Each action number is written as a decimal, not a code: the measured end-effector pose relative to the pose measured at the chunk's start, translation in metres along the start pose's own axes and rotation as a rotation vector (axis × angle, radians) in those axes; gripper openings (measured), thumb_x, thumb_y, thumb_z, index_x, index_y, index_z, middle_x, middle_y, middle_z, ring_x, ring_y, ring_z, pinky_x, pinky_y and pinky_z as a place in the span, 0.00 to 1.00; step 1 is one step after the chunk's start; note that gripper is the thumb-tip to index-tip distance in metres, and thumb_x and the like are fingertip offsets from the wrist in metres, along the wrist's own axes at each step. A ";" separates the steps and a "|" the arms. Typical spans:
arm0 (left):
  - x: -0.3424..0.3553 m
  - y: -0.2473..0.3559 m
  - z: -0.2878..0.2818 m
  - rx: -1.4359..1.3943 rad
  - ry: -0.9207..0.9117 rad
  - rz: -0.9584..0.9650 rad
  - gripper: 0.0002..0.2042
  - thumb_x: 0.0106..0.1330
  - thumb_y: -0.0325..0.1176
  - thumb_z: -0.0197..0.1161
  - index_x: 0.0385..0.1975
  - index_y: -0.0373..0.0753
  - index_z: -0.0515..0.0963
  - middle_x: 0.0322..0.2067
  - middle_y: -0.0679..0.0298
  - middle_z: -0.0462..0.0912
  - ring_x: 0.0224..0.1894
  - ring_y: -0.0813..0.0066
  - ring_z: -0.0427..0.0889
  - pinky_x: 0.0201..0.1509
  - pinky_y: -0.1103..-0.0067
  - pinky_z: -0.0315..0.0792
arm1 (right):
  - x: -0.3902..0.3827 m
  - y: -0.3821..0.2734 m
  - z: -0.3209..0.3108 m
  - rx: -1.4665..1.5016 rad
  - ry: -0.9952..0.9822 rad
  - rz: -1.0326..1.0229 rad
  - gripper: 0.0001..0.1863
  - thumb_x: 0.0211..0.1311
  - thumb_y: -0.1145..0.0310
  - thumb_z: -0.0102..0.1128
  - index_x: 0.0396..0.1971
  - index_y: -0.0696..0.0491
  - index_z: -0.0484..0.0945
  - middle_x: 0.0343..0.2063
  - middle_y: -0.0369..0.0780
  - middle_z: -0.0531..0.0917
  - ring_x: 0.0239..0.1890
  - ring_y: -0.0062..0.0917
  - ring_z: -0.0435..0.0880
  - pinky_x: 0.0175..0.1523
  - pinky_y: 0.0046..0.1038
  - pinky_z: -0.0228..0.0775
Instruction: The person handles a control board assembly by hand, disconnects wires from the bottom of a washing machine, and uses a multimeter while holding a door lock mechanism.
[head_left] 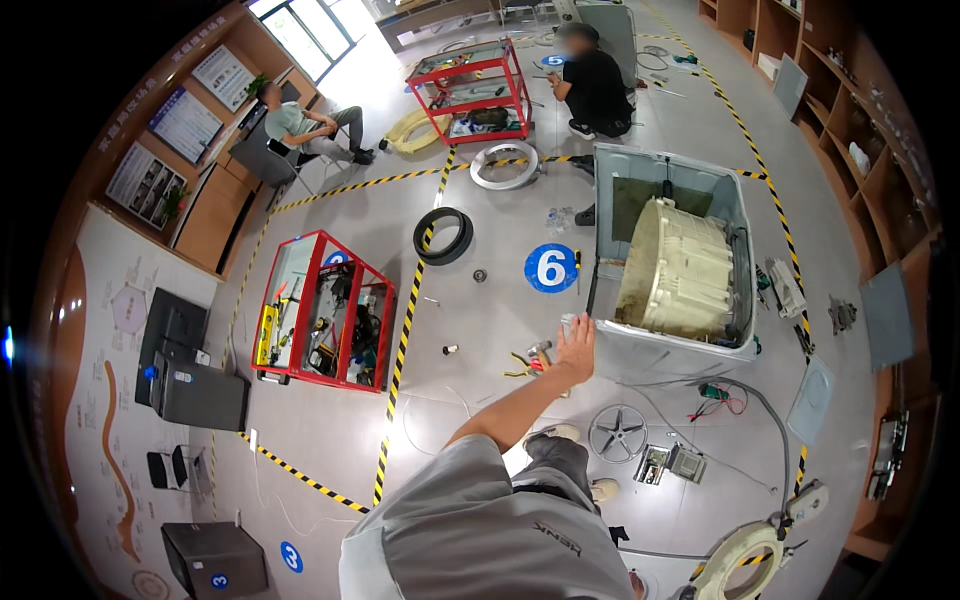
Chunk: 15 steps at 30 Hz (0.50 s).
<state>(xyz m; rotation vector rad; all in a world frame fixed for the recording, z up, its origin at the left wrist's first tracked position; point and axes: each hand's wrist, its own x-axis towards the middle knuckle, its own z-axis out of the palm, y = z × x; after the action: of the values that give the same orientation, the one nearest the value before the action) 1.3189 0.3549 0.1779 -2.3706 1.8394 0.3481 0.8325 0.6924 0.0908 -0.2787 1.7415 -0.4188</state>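
Head view: left hand [574,356] at the corner of the grey cabinet [665,357]

Out goes the left arm, and the fingers are extended and slightly spread, tips at the cabinet's near-left corner; whether they press on it, I can't tell. The right hand's fingers are out of sight, so no call on how they stand. The cabinet sits on the floor [450,312], right of centre, open side up, with a big cream tub [685,272] inside it. Just below the left hand, pliers with yellow handles [521,367] and a hammer [541,350] lie close together. Nearer the feet, there's a spoked wheel [618,433], with a green meter [714,392] and its leads off to the right. Over to the left, a black ring [463,243] lies flat near a red tool cart [388,335]. Beyond the cabinet, a co-worker in black [598,92] crouches; another person [298,125] sits far left.
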 end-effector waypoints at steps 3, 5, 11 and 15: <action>0.005 0.003 0.016 0.029 -0.001 -0.087 0.37 0.61 0.34 0.49 0.69 0.35 0.39 0.70 0.51 0.38 0.72 0.54 0.41 0.69 0.52 0.41 | 0.004 0.003 -0.021 -0.027 -0.011 0.001 0.11 0.57 0.61 0.55 0.30 0.55 0.74 0.18 0.39 0.76 0.22 0.26 0.76 0.26 0.28 0.69; -0.001 0.012 0.000 0.025 -0.041 -0.095 0.38 0.62 0.34 0.49 0.69 0.38 0.38 0.70 0.51 0.38 0.72 0.52 0.41 0.69 0.50 0.41 | 0.004 0.004 -0.033 -0.035 -0.004 -0.005 0.11 0.57 0.61 0.55 0.30 0.55 0.74 0.19 0.39 0.76 0.22 0.26 0.76 0.26 0.28 0.69; -0.004 0.007 0.002 0.013 -0.078 -0.116 0.38 0.62 0.35 0.50 0.70 0.42 0.37 0.70 0.51 0.38 0.71 0.50 0.41 0.67 0.48 0.41 | 0.005 -0.001 -0.037 -0.077 -0.029 -0.016 0.12 0.57 0.61 0.55 0.31 0.56 0.75 0.19 0.40 0.77 0.23 0.27 0.77 0.27 0.29 0.69; -0.003 0.003 0.006 -0.010 -0.062 -0.100 0.39 0.61 0.34 0.51 0.70 0.43 0.37 0.70 0.52 0.38 0.71 0.50 0.41 0.67 0.47 0.41 | 0.000 -0.004 -0.032 -0.102 -0.032 -0.025 0.13 0.57 0.61 0.55 0.31 0.56 0.75 0.20 0.40 0.77 0.23 0.27 0.77 0.28 0.29 0.69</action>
<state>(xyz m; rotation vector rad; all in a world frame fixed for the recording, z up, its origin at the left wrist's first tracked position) 1.3150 0.3585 0.1729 -2.4183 1.6895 0.4165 0.8008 0.6929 0.0982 -0.3788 1.7318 -0.3423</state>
